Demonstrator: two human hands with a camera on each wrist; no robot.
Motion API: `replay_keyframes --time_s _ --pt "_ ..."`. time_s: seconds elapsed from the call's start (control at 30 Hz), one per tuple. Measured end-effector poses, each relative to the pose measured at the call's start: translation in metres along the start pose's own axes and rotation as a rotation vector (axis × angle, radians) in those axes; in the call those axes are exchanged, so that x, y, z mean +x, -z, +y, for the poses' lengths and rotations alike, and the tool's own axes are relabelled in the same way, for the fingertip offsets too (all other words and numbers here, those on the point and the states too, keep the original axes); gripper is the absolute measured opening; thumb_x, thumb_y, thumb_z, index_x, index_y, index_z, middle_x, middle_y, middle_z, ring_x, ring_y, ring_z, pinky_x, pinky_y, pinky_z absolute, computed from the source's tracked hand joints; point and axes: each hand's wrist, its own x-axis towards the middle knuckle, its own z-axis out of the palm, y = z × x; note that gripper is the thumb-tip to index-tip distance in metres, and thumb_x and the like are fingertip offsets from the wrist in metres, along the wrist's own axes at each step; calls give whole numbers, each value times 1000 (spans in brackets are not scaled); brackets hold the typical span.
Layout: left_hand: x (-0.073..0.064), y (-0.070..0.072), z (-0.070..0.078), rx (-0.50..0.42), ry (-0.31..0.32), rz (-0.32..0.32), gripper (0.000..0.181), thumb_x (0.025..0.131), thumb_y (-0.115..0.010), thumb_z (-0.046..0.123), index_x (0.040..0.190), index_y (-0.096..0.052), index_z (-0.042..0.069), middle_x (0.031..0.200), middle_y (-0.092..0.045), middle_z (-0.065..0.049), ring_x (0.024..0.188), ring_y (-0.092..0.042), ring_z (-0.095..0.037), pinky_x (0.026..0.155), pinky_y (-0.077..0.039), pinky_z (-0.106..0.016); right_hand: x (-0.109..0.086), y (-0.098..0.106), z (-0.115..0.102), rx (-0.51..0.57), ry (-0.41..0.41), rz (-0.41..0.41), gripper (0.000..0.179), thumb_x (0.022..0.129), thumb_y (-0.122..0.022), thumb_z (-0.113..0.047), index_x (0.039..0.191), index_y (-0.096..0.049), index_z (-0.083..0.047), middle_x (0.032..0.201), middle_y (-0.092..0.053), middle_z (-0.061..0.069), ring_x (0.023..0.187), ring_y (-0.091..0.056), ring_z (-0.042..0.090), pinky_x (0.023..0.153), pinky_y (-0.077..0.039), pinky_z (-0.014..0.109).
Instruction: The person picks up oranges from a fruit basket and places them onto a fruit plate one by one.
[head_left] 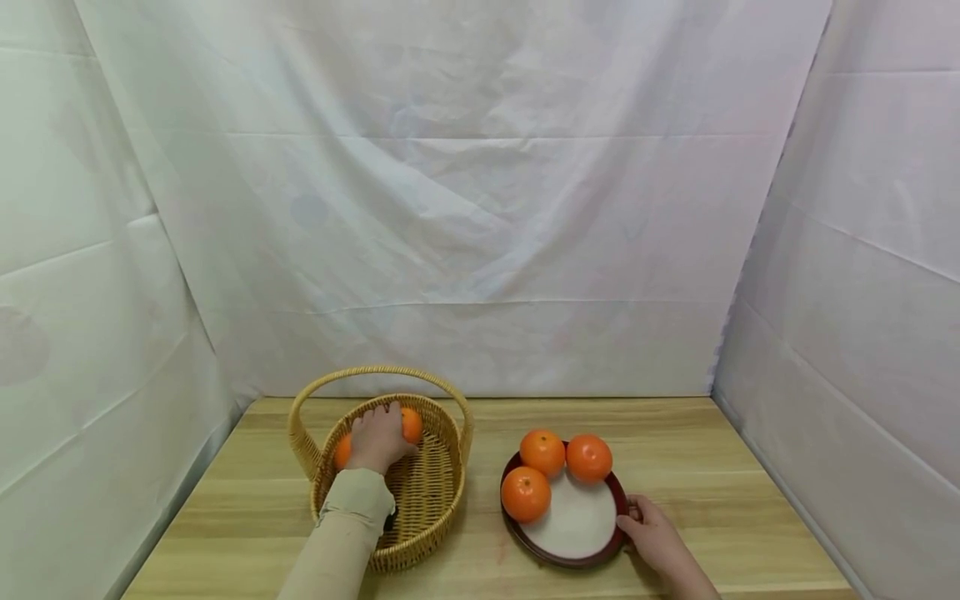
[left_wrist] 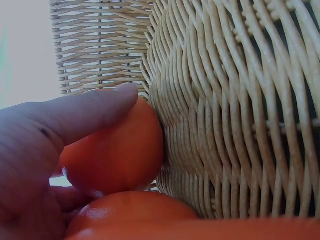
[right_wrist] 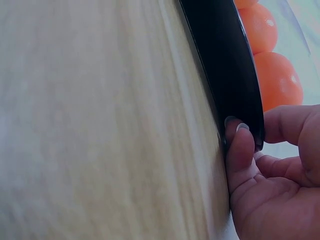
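My left hand reaches into the wicker basket and grips an orange near its far wall. In the left wrist view the thumb lies over the top of that orange, with fingers on its other side. Another orange sits against it, and orange skin fills the bottom edge of that view. At the right, my right hand pinches the dark red rim of a round plate with a white centre. Three oranges lie on the plate's far and left side.
The basket's tall arched handle rises above my left hand. Both basket and plate stand on a wood-grain table. White cloth hangs behind the table and along both sides.
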Motion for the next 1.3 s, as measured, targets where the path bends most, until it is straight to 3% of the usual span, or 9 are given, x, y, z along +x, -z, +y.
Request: replay_keyframes --time_s 0.37,0.63,1.03,1.3 --pt "-3 4 1 -29 -6 -12 89 77 -88 34 146 -46 -3 132 -58 -28 122 -53 -48 101 -40 -63 -1 0 -1 3 0 -1 40 99 -54 -4 134 -48 14 102 -61 16 82 -58 20 63 -54 29" --pt "0 4 -4 -78 -28 -25 88 75 -88 40 144 -50 0 133 -60 -24 119 -55 -47 98 -41 -64 0 0 -1 0 3 -8 40 99 -53 -4 134 -48 14 102 -59 16 83 -58 20 64 -54 29" --pt "-8 7 -5 -146 -30 -17 85 76 -87 39 145 -51 5 132 -60 -23 117 -56 -45 96 -41 -63 -2 -1 -1 13 -3 -6 41 98 -53 -4 134 -48 14 102 -61 16 81 -58 20 64 -54 30" --pt "-14 15 -2 -199 -18 -26 88 79 -85 39 149 -46 5 141 -55 -24 125 -53 -46 103 -38 -66 0 0 1 4 3 -3 40 99 -53 -4 134 -48 14 101 -60 16 82 -58 20 64 -54 30"
